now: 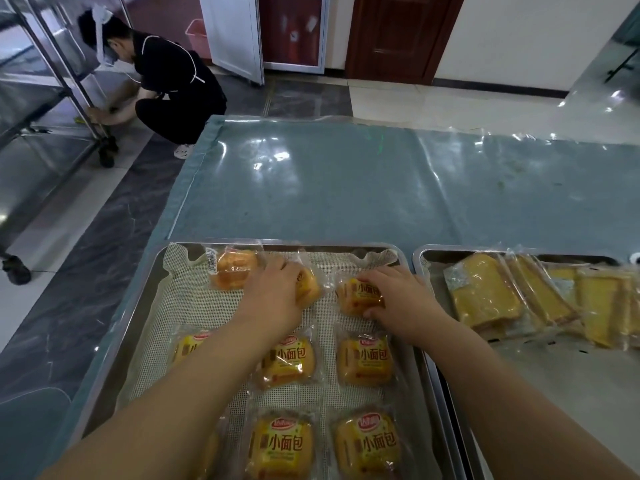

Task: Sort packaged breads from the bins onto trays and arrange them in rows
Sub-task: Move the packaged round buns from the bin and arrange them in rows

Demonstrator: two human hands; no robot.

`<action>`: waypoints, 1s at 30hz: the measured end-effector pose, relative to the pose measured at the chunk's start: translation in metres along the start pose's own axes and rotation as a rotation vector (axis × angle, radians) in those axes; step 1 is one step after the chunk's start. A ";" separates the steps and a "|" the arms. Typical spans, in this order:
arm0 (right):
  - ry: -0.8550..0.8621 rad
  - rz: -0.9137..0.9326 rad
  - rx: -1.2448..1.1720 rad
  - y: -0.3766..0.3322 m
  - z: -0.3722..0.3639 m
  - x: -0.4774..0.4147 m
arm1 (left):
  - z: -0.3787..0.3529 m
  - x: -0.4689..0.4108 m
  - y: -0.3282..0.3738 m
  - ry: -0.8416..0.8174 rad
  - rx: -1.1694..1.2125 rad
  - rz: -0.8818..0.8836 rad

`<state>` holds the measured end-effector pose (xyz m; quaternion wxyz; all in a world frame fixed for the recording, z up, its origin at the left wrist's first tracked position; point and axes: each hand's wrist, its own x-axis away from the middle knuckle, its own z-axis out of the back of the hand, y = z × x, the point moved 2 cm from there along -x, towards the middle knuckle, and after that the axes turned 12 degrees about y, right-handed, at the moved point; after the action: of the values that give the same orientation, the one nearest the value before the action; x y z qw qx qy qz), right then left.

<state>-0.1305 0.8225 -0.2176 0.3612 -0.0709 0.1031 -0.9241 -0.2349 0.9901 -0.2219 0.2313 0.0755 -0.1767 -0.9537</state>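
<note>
Buns [282, 445] nearest: I count eight on the left tray [143, 306], in three rows. Left hand [273, 296] cups far middle bun [308, 287]; right hand [398, 299] pinches far right bun [358, 296], near tray's right rim. Neighbouring tray [417, 261]: overlapping cake packs [485, 296], uncounted.

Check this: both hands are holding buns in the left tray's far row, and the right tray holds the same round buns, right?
Not quite. In the head view the right tray holds flat yellow bread slices, not round buns. The rest stands: the left hand holds the middle bun and the right hand the right bun in the far row of the left tray.
</note>
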 end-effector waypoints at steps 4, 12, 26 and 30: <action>-0.011 0.008 -0.010 -0.002 0.000 0.002 | 0.002 0.005 -0.002 -0.094 -0.049 -0.201; -0.036 -0.015 -0.103 -0.019 0.011 -0.001 | 0.026 0.003 -0.029 0.095 -0.009 -0.276; 0.057 0.123 -0.027 -0.074 -0.012 -0.011 | 0.057 0.017 -0.091 0.138 -0.158 -0.037; 0.041 0.108 -0.005 -0.074 -0.014 -0.009 | 0.049 0.029 -0.098 0.036 -0.003 -0.025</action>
<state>-0.1748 0.8836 -0.2142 0.4080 -0.0471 0.1166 -0.9043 -0.3121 1.0731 -0.2145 0.2226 0.0946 -0.1701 -0.9553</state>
